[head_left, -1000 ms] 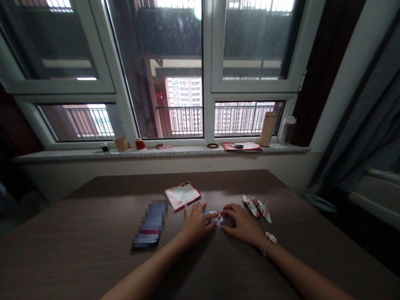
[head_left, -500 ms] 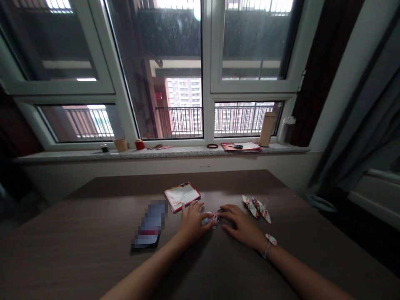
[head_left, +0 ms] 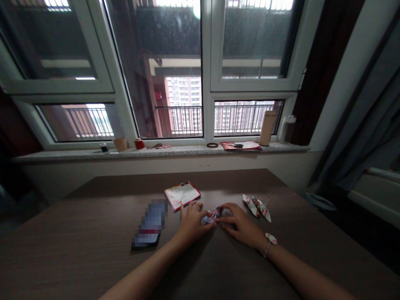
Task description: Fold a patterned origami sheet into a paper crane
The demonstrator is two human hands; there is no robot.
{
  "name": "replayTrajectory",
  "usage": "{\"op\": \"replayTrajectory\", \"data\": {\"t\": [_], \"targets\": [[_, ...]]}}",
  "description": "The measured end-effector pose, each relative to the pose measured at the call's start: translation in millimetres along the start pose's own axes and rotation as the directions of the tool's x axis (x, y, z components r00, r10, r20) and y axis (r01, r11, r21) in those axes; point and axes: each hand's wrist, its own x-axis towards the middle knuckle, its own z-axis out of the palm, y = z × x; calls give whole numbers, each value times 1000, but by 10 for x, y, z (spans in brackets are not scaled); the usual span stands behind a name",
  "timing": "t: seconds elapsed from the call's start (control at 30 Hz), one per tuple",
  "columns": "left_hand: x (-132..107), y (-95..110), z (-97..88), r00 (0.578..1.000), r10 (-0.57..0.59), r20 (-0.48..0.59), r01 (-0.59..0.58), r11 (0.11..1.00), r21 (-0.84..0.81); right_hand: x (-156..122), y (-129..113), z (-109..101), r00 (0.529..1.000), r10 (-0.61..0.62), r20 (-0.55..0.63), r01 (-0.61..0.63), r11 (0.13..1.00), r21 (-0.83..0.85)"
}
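Observation:
A small folded piece of printed paper point(head_left: 213, 214), pinkish, white and dark, lies on the table between my hands. My left hand point(head_left: 193, 221) grips its left side, the thumb at the near edge and the index finger on the far side. At the right end, the fingertips of my right hand point(head_left: 240, 221) close on the same paper, with a bracelet on that wrist. Beyond the right hand rests a folded paper figure point(head_left: 256, 207) with pointed, wing-like parts. The finer folds under my fingers are too small to make out.
A stack of printed sheets point(head_left: 183, 195) lies behind my left hand, and a phone point(head_left: 150, 227) with a blurred screen is to its left. The windowsill point(head_left: 187, 151) beyond the table point(head_left: 78, 221) holds a tan bottle point(head_left: 268, 128), a paper cup point(head_left: 120, 144) and scissors point(head_left: 155, 146).
The fingers have shifted slightly on the folded paper. My left thumb is lower along the near edge, and my right index finger has come down to that edge.

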Motion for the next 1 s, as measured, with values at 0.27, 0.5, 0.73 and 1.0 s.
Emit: {"op": "replayTrajectory", "data": {"t": [0.27, 0.5, 0.73, 1.0], "targets": [[10, 25, -34, 998, -36, 47, 36, 999, 0, 7, -32, 12, 999, 35, -5, -36, 998, -45], [35, 33, -64, 993, -69, 100, 69, 998, 5, 22, -56, 34, 985, 166, -55, -172, 976, -137], [39, 51, -73, 989, -90, 120, 89, 996, 12, 36, -6, 64, 964, 252, -91, -266, 941, -211], [31, 51, -82, 989, -83, 121, 83, 997, 11, 63, -21, 64, 942, 314, -116, -335, 897, -287]]}}
